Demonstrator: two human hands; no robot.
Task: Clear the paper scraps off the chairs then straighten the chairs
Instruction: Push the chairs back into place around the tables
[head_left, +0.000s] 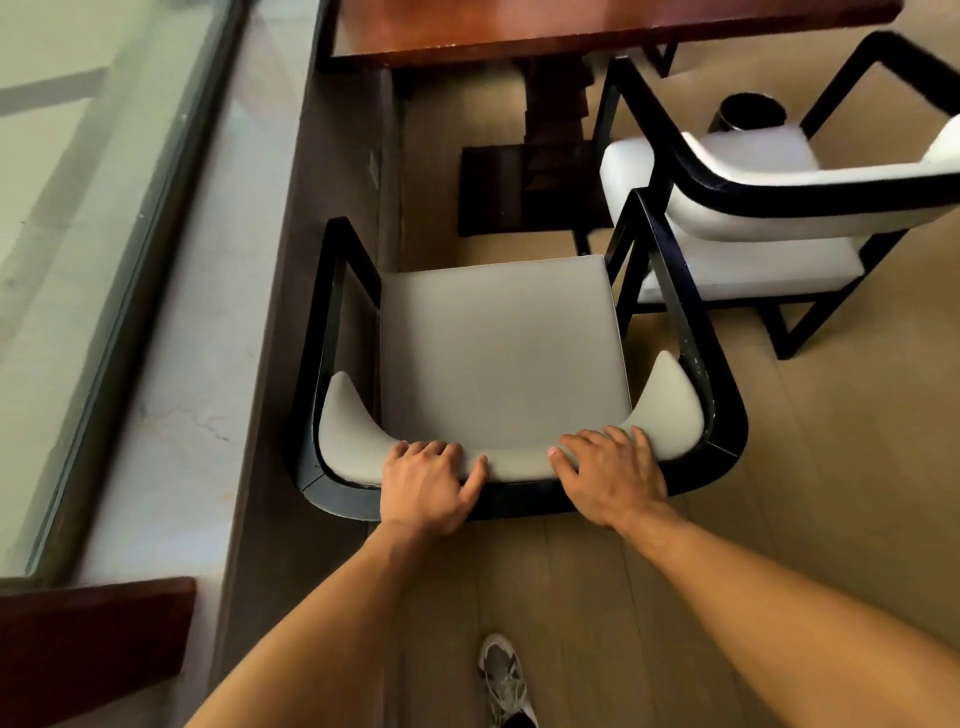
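A black-framed armchair with a grey seat (498, 348) stands right in front of me, facing the table. Its seat shows no paper scraps. My left hand (428, 480) grips the curved backrest left of centre, fingers over the grey pad. My right hand (610, 473) grips the same backrest right of centre. A second chair with a white cushion (748, 156) stands to the right, turned at an angle; its visible seat is bare of scraps.
A red-brown wooden table (571, 26) with a dark pedestal base (540, 176) lies ahead. A black round bin (750, 111) sits behind the second chair. A window and stone sill (171, 364) run along the left. My shoe (506, 680) is on the wood floor.
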